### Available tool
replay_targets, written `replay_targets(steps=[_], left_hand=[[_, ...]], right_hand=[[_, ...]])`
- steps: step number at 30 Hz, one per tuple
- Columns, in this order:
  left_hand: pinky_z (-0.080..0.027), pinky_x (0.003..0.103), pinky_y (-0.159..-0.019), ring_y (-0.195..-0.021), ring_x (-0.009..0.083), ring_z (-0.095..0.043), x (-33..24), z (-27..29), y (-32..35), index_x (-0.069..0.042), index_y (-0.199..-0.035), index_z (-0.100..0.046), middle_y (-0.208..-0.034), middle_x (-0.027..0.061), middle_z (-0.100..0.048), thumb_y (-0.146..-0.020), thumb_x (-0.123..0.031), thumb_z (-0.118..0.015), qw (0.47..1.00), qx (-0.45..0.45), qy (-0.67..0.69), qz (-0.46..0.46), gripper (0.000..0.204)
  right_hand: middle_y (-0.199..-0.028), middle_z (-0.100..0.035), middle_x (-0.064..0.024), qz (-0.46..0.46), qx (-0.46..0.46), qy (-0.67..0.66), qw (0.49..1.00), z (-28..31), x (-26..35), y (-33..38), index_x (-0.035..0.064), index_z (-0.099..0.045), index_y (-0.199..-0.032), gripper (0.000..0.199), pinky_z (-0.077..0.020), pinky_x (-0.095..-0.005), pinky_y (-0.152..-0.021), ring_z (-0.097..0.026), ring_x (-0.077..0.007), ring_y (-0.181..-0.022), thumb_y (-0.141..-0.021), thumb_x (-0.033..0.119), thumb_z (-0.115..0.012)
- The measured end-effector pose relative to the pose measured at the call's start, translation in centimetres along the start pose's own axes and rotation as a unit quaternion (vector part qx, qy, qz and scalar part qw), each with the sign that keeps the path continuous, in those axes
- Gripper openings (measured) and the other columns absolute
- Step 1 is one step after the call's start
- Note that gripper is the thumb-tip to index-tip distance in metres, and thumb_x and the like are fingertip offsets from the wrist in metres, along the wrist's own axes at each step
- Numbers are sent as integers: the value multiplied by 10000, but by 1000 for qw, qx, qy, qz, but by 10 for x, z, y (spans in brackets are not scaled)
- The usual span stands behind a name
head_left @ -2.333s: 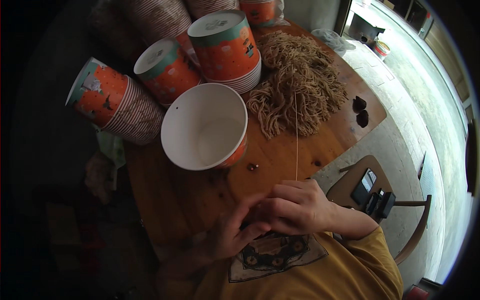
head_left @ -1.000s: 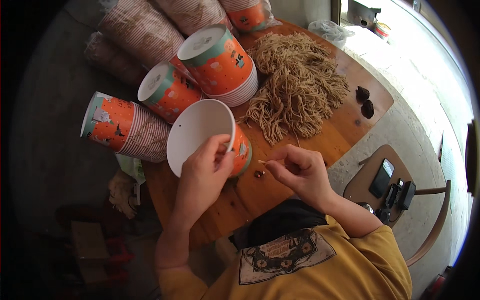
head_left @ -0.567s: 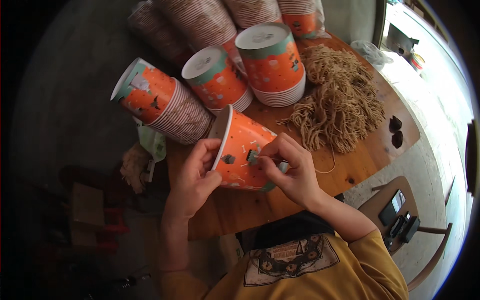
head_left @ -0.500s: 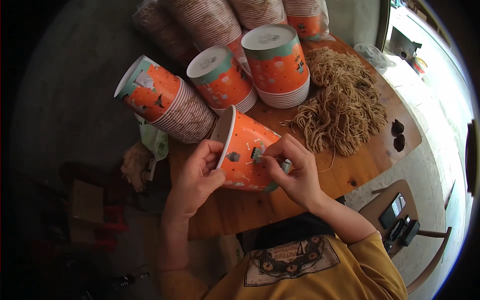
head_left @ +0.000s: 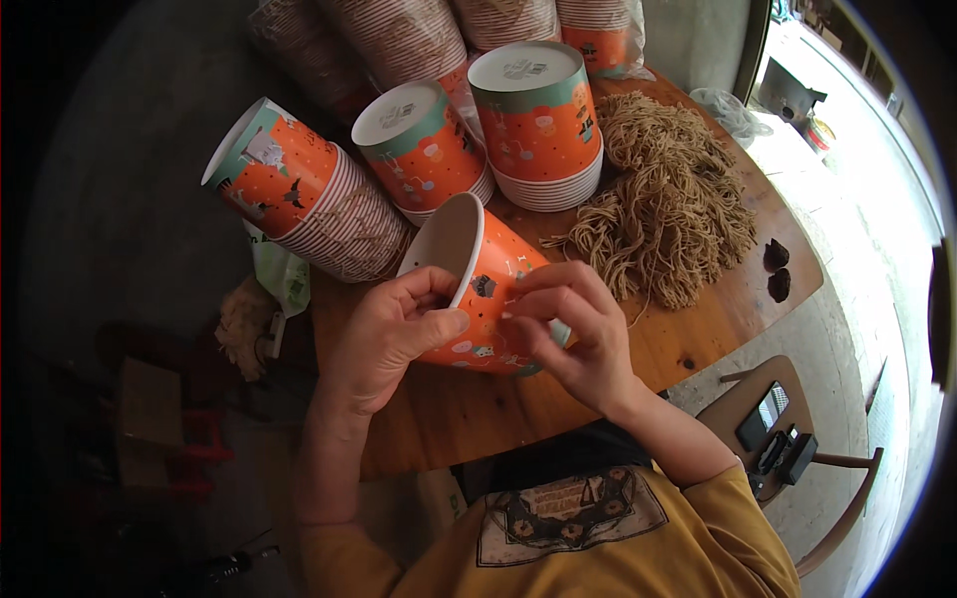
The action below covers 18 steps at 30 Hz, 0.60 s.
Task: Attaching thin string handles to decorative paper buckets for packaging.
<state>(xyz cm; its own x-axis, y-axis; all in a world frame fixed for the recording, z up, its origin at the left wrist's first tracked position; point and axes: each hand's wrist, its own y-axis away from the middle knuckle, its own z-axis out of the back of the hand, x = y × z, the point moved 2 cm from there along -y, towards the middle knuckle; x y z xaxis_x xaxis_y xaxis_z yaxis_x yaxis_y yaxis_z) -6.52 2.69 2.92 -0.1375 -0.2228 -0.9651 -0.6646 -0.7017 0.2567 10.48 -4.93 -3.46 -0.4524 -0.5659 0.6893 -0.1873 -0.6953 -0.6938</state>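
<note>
An orange paper bucket (head_left: 503,246) with cartoon figures and a white rim is tilted over the near side of the table, its mouth toward the upper left. My left hand (head_left: 391,331) grips its rim, thumb on the printed outside and fingers inside the mouth. Close against the bucket's outer wall, my right hand (head_left: 583,334) has thumb and fingertips pinched together. Whatever lies between those fingertips is too small to make out. Beyond my right hand is a heap of tan cords (head_left: 668,214), with one loose strand trailing toward me.
Three upside-down stacks of matching buckets stand behind: a leaning one (head_left: 289,189), a middle one (head_left: 424,159) and a right one (head_left: 538,125). Several plastic-wrapped stacks (head_left: 394,45) rise at the back. Two dark pieces (head_left: 778,269) lie by the right table edge (head_left: 812,269). A chair (head_left: 733,409) carries a phone.
The bucket has turned slightly in my hands, and its printed figures have shifted. My left thumb reaches farther over the rim. The whole view has moved a little.
</note>
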Motion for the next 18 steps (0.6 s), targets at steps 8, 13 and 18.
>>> replay_targets(steps=[8, 13, 18], left_hand=[[-512, 218, -800, -862, 64, -580, -2, -13, -11, 9, -1043, -569, -964, 23, -598, -862, -70, -627, 999, 41, 5, 25, 206], [-512, 223, -798, -852, 64, -581, -2, -20, -14, 6, -1059, -558, -969, 28, -595, -859, -53, -617, 998, 53, 6, 35, 217], [-518, 232, -808, -866, 69, -584, 0, -19, -17, 9, -1066, -551, -974, 30, -595, -853, -49, -619, 998, 51, 1, 36, 231]], right_hand=[[-1154, -619, -40, 222, 39, 171, 959, 15, -6, 8, 89, -608, -916, 263, -531, -322, -730, -604, -224, -960, -674, 162, -680], [-1091, -638, -42, 254, -2, 148, 956, 19, -2, 7, 74, -603, -922, 240, -535, -319, -712, -620, -213, -888, -711, 182, -642], [-1121, -634, -48, 204, 29, 236, 949, 25, -12, 9, 73, -595, -929, 263, -515, -307, -749, -612, -226, -911, -685, 159, -644]])
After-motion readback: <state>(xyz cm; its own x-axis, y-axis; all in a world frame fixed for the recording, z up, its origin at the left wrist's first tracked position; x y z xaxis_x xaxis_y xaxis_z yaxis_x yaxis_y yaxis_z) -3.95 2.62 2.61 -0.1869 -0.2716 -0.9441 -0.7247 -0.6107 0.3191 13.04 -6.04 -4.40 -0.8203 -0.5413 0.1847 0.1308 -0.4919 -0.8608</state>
